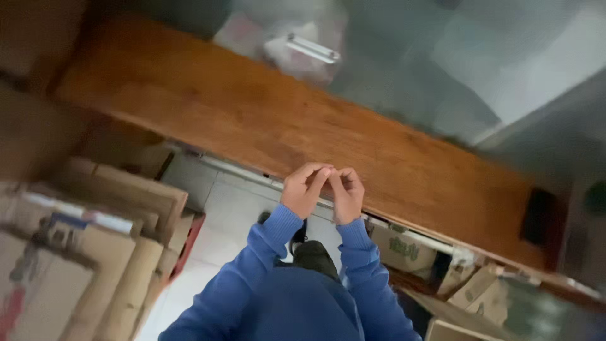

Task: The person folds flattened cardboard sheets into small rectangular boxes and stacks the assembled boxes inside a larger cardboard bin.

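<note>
Head view: we see left hand [305, 188] and right hand [347, 192] meeting fingertip to fingertip at the near edge of the wooden counter [252, 120], fingers curled as if pinching something tiny (we cannot tell what, too blurred). Smooth brown wood; cardboard boxes [95, 252] stacked below left.

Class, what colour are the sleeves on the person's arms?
Blue. Both sleeves show best in the head view, running up to the hands at the wooden counter's edge.
</note>
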